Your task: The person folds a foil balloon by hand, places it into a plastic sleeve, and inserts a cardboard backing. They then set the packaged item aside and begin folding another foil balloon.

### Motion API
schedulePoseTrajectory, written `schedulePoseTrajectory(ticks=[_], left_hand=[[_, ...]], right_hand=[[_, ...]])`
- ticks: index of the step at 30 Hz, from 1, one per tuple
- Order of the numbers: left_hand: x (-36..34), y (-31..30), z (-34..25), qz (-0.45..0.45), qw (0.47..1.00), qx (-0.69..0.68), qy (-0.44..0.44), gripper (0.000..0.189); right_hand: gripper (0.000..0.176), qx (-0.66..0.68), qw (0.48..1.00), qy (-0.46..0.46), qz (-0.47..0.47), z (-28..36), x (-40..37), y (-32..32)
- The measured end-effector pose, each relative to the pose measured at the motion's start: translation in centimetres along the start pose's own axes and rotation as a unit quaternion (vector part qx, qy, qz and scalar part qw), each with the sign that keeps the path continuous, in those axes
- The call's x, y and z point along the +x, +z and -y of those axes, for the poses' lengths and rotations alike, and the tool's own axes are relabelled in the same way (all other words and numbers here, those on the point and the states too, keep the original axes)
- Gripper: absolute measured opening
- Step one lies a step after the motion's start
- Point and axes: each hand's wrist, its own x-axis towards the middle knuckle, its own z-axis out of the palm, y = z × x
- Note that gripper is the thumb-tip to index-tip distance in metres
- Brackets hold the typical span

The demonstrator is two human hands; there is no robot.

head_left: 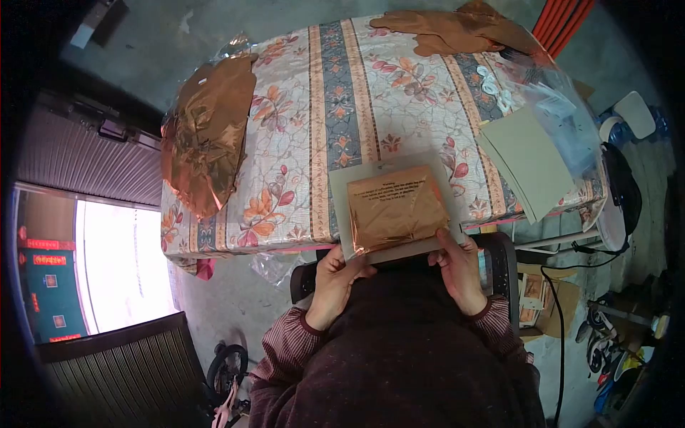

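In hand: a flat coppery foil packet with black print (399, 214), lying against a larger grey-green card backing (344, 207). It's right at the near edge of the worktop (289, 153), which wears a floral, striped cloth. Can't tell if clear film covers it, or what's inside.

Left hand (332, 289): fingers closed up in a pinch on the lower left corner of the backing, thumb on top.

Right hand (459, 274): same deal at the lower right, thumb pressing the packet's corner.

Left end: a big crinkly heap of copper-coloured foil (210, 135), well apart from both hands.

Far right corner: more flat brown-copper foil (464, 30), plus a looped white cord-like bundle (492, 89) nearer.

Right end: overlapping grey-green rectangular cards (528, 160) just beside some clear plastic bags (564, 132). Too jumbled to make out any contents, tbh.

Floor: a crumpled clear plastic bag (273, 268) on the left; on the right, brown cardboard (562, 314) with pale wooden-looking pieces (532, 291), in or beside it, can't say which.
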Motion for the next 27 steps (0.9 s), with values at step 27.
schedulePoseTrajectory(ticks=[27], left_hand=[[0.2, 0.0, 1.3, -0.012, 1.0, 0.003, 0.019, 0.026]], right_hand=[[0.008, -0.046, 0.998, -0.038, 0.01, 0.0, 0.3, -0.2]])
